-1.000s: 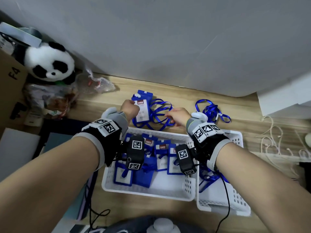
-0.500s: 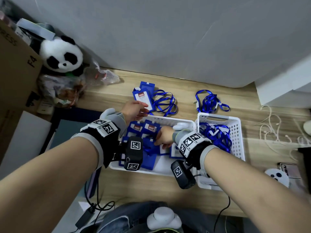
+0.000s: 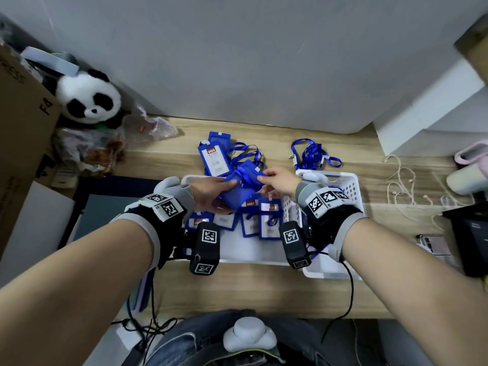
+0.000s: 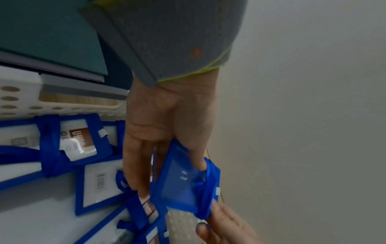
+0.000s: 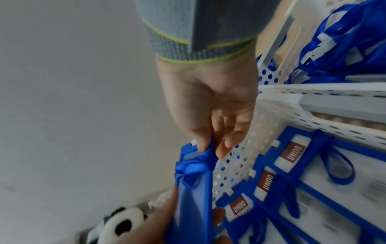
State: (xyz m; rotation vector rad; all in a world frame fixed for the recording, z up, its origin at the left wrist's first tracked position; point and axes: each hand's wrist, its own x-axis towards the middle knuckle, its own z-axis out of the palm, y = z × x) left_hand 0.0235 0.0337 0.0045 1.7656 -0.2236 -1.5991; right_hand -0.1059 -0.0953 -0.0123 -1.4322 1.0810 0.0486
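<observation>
Both hands hold one blue badge holder (image 3: 239,190) above the far edge of a white basket (image 3: 253,256). My left hand (image 3: 211,192) grips its lower end, thumb on top and fingers beneath (image 4: 144,165). My right hand (image 3: 278,180) pinches the blue lanyard (image 5: 193,166) wrapped round the holder's top (image 5: 188,198). In the left wrist view the same holder (image 4: 177,181) is tilted on edge. Several more blue badge holders (image 3: 260,220) with lanyards lie in the basket below.
A second white basket (image 3: 346,186) with blue lanyards stands to the right. Finished badge holders (image 3: 215,158) and a loose lanyard (image 3: 313,154) lie on the wooden desk behind. A toy panda (image 3: 88,97), a cardboard box (image 3: 23,114), cables (image 3: 404,180) and a phone (image 3: 435,244) flank the desk.
My right hand left the basket with a badge holder and rose toward the far edge. My left hand came off the finished pile and took hold of the same holder.
</observation>
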